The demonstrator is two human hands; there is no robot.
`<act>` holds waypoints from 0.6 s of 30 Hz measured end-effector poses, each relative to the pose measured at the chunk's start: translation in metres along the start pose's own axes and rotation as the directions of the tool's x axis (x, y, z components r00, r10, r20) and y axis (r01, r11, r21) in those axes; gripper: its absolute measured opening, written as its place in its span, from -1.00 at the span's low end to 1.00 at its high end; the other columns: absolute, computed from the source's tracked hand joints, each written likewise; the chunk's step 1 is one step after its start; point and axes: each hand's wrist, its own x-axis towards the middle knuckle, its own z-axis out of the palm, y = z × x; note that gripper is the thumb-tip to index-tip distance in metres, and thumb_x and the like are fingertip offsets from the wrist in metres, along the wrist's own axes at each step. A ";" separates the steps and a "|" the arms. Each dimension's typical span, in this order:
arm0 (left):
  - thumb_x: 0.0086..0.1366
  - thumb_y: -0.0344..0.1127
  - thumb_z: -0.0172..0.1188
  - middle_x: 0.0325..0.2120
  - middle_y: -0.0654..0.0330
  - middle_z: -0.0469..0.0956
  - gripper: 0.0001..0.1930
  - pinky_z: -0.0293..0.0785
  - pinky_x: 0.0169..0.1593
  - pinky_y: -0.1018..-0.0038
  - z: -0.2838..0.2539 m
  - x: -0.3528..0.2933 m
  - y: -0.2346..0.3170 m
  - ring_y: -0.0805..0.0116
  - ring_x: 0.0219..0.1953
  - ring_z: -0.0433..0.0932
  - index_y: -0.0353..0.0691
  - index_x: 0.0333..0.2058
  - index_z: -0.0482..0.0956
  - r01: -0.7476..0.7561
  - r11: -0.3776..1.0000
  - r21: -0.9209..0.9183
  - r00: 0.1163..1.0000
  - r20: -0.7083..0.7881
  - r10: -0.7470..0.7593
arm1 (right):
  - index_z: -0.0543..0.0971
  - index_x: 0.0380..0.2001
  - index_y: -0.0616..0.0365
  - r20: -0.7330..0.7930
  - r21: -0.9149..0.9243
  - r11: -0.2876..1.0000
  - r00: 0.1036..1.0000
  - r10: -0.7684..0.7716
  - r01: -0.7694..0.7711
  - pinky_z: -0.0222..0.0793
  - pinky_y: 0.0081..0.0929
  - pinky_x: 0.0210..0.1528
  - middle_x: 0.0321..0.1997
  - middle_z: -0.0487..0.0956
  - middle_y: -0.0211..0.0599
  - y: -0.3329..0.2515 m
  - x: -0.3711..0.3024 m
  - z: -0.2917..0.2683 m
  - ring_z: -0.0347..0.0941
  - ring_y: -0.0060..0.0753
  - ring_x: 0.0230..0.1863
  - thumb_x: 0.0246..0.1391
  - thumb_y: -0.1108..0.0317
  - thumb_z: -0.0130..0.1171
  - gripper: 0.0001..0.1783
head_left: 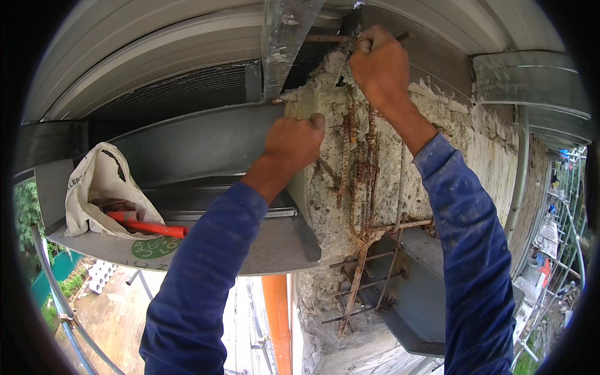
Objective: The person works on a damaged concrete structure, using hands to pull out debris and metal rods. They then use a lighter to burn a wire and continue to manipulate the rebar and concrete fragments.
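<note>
Both my arms, in blue sleeves, reach up to a broken concrete column (387, 181) with rusty reinforcing bars (369, 162) showing in it. My right hand (382, 65) is closed in a pinch at the top of the column, beside a short rusty bar (328, 39) under the roof. A thin line seems to hang by its fingertips, but what they grip is unclear. Lower and to the left, my left hand (294, 140) is curled into a fist with the thumb on top, in front of the column's left edge. Whatever it holds, if anything, is hidden.
A white sack (103, 181) with a red-handled tool (156, 229) lies on a grey steel beam (250, 250) at left. Steel sections and metal sheeting (175, 56) hang close overhead. An orange pipe (277, 312) stands below. Scaffolding (562, 231) runs along the right; the ground is far down.
</note>
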 end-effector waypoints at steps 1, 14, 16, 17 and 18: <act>0.11 -0.40 0.16 -0.59 0.01 0.64 -0.67 0.55 -0.46 0.22 0.000 -0.001 0.000 0.08 -0.53 0.68 -0.39 -0.12 0.52 0.005 1.000 -0.004 1.000 -0.011 -0.005 | 0.52 -0.27 0.22 0.023 -0.057 0.998 1.000 -0.004 0.005 0.49 -0.03 -0.13 -0.34 0.65 0.04 -0.004 -0.001 -0.003 0.61 0.11 -0.24 0.09 0.31 0.16 -0.79; 0.11 -0.39 0.18 -0.61 0.06 0.64 -0.69 0.54 -0.47 0.25 0.006 -0.007 -0.007 0.15 -0.56 0.67 -0.38 -0.16 0.53 0.005 0.999 0.042 0.997 -0.079 -0.002 | 0.48 -0.19 0.24 0.058 -0.278 0.957 0.996 -0.073 0.086 0.52 0.04 -0.19 -0.39 0.63 0.16 -0.012 -0.004 -0.001 0.61 0.24 -0.27 0.11 0.37 0.12 -0.77; 0.11 -0.39 0.18 -0.60 0.05 0.64 -0.69 0.55 -0.47 0.24 0.006 -0.005 -0.008 0.14 -0.55 0.67 -0.38 -0.16 0.53 -0.005 0.999 0.045 0.996 -0.091 0.010 | 0.48 -0.14 0.24 0.002 -0.170 0.983 0.997 -0.073 0.072 0.51 -0.03 -0.25 -0.40 0.62 0.14 -0.006 -0.004 0.004 0.61 0.14 -0.30 0.12 0.37 0.13 -0.75; 0.11 -0.39 0.18 -0.60 0.05 0.64 -0.69 0.55 -0.46 0.23 0.005 -0.005 -0.008 0.14 -0.55 0.67 -0.39 -0.16 0.53 -0.001 0.999 0.042 0.997 -0.074 0.004 | 0.47 -0.11 0.23 -0.040 -0.076 0.994 0.996 -0.080 0.077 0.50 -0.08 -0.31 -0.41 0.62 0.10 -0.004 -0.005 0.008 0.61 0.05 -0.34 0.14 0.37 0.13 -0.73; 0.10 -0.39 0.18 -0.59 0.04 0.64 -0.69 0.55 -0.46 0.23 0.003 -0.005 -0.008 0.13 -0.54 0.67 -0.39 -0.16 0.53 0.003 0.999 0.038 0.998 -0.057 -0.001 | 0.47 -0.07 0.23 -0.083 0.019 0.996 0.993 -0.084 0.086 0.49 -0.13 -0.37 -0.41 0.62 0.07 -0.002 -0.005 0.010 0.61 -0.03 -0.39 0.16 0.37 0.13 -0.72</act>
